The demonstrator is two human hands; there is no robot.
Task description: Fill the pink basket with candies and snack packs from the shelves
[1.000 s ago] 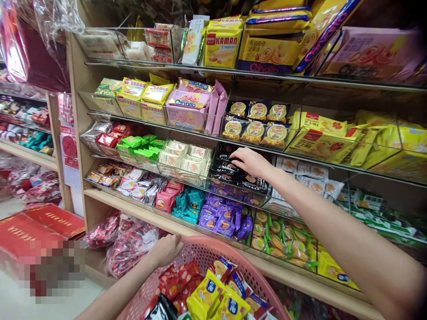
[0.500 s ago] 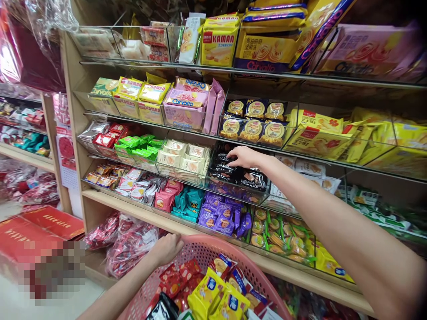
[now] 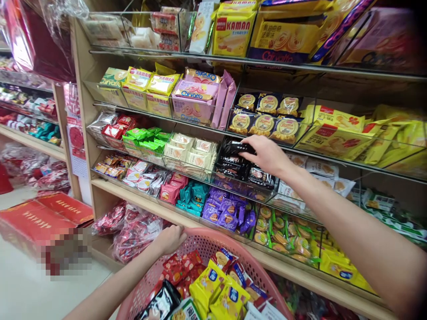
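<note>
My left hand (image 3: 171,239) is closed round the rim of a pink plastic basket (image 3: 230,238) at the bottom of the view. Inside the basket lie yellow snack packets (image 3: 213,284), red packets (image 3: 183,269) and a black packet (image 3: 162,300). At the third shelf my right hand (image 3: 263,153) grips a shiny black snack packet (image 3: 235,146) between thumb and fingers. That packet is just above other black packets (image 3: 262,177) in the same clear compartment. Cream packets (image 3: 190,151) fill the compartment to its left, white packets (image 3: 322,169) the one to its right.
Wooden shelves with clear dividers hold yellow KAMAN packs (image 3: 233,29), round-windowed cookie packs (image 3: 263,122) and purple packets (image 3: 222,209). Red boxes (image 3: 40,218) stand on the floor at the left. Bagged red goods (image 3: 140,235) lie under the lowest shelf.
My right hand has lifted slightly, and a black packet now shows in its fingers. The view has shifted a little to the left. My left hand stays on the basket rim.
</note>
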